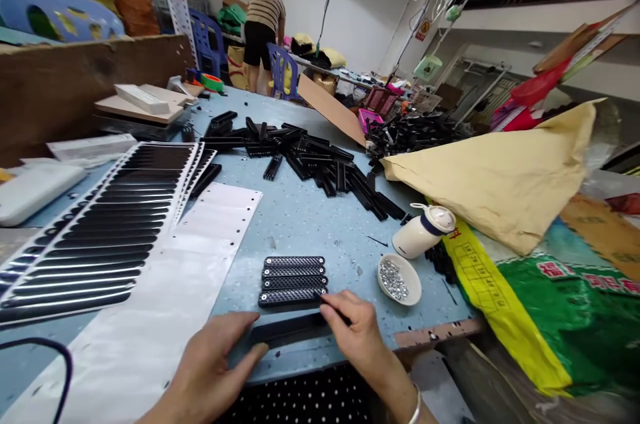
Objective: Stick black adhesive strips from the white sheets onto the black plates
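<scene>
My left hand (213,364) and my right hand (357,334) hold a long black plastic bar (293,329) by its two ends, flat on the blue table near the front edge. Just beyond the bar lies a neat row of several black perforated bars (293,280). A small white dish of silvery screws (399,279) sits right of that row, close to my right hand. A silver bangle is on my right wrist.
Sheets of black adhesive strips (100,231) and a white backing sheet (165,291) lie at left. A loose pile of black bars (310,157) fills mid-table. A white tipped-over flask (423,231), yellow paper bag (505,171) and green sack (560,317) lie right. A person (263,24) stands far back.
</scene>
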The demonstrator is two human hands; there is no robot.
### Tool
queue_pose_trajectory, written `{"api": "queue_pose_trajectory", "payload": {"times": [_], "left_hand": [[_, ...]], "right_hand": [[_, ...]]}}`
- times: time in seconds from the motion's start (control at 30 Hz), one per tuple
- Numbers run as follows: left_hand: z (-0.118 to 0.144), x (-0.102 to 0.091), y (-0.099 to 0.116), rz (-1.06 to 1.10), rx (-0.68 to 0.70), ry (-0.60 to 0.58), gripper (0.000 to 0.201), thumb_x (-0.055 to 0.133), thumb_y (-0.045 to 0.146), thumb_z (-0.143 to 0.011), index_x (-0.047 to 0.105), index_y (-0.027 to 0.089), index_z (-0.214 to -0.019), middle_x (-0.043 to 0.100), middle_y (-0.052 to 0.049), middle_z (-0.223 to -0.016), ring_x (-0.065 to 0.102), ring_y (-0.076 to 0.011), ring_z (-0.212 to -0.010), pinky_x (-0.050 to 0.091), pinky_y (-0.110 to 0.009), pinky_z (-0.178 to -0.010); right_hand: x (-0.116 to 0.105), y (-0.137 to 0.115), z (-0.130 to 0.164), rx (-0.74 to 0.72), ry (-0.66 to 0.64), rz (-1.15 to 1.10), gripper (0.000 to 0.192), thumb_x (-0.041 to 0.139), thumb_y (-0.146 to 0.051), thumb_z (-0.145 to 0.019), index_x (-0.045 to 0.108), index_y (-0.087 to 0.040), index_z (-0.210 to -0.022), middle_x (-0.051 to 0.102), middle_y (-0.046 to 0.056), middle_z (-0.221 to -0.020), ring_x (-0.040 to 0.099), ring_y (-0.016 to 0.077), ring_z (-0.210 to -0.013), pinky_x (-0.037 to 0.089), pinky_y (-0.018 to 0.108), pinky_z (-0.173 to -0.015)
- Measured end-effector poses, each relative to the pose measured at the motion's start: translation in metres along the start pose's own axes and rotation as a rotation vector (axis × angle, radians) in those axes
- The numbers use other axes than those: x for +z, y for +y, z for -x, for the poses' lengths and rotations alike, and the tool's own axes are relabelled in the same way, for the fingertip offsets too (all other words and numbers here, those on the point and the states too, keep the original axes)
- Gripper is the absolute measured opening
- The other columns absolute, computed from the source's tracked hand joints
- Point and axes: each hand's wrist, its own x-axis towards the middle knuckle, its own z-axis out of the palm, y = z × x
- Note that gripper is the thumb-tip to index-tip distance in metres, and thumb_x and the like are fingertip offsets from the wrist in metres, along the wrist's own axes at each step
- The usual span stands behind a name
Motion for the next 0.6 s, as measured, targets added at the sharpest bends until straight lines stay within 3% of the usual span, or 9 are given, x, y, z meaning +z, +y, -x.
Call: {"api": "queue_pose_trajectory", "payload": {"times": [0.1, 0.27, 0.37, 0.47, 0.6], "left_hand": [[-0.006, 0.010, -0.002, -0.017, 0.033, -0.038, 0.019, 0.071, 0.033, -0.074, 0.072, 0.025, -0.091, 0.078, -0.003, -0.081, 0.074, -0.0216, -0.071, 0.061, -0.029, -0.062], [-0.027, -0.003, 0.017, 0.029, 0.018, 0.022, 0.021, 0.068, 0.031, -0.079, 0.069, 0.022, -0.099, 0.075, -0.003, -0.081, 0.070, -0.0183, -0.070, 0.057, -0.028, -0.064], [-0.043, -0.004, 0.034, 0.151, -0.136, -0.176, 0.014, 0.060, 0.031, -0.085, 0.069, 0.020, -0.083, 0.067, 0.001, -0.063, 0.062, -0.0139, -0.056, 0.049, -0.023, -0.052], [-0.052, 0.000, 0.039, 0.362, -0.379, -0.365, 0.028, 0.053, 0.033, -0.087, 0.062, 0.018, -0.064, 0.058, 0.002, -0.054, 0.055, -0.0124, -0.051, 0.043, -0.022, -0.048], [-0.055, 0.002, 0.030, 0.697, -0.641, -0.380, 0.030, 0.059, 0.040, -0.083, 0.061, 0.016, -0.065, 0.060, 0.002, -0.056, 0.052, -0.0093, -0.047, 0.041, -0.021, -0.048]], "right_hand": [[0.001, 0.002, 0.010, -0.038, -0.066, 0.056, 0.022, 0.059, -0.022, -0.090, 0.075, -0.019, -0.104, 0.067, 0.006, -0.078, 0.064, 0.0177, -0.070, 0.053, 0.031, -0.065], [0.002, -0.011, 0.002, -0.177, -0.080, 0.172, 0.024, 0.055, -0.021, -0.093, 0.072, -0.016, -0.110, 0.063, 0.008, -0.078, 0.059, 0.0190, -0.068, 0.049, 0.033, -0.060], [0.010, -0.021, -0.010, -0.291, -0.172, 0.205, 0.023, 0.055, -0.022, -0.094, 0.071, -0.015, -0.109, 0.061, 0.007, -0.075, 0.056, 0.0192, -0.066, 0.046, 0.033, -0.058], [0.018, -0.025, -0.018, -0.361, -0.193, 0.207, 0.022, 0.055, -0.024, -0.094, 0.070, -0.015, -0.107, 0.060, 0.006, -0.073, 0.055, 0.0198, -0.066, 0.045, 0.034, -0.057], [0.017, -0.021, -0.022, -0.360, -0.103, 0.130, 0.024, 0.064, -0.027, -0.090, 0.068, -0.012, -0.108, 0.066, 0.009, -0.079, 0.059, 0.0222, -0.071, 0.050, 0.038, -0.062]]}}
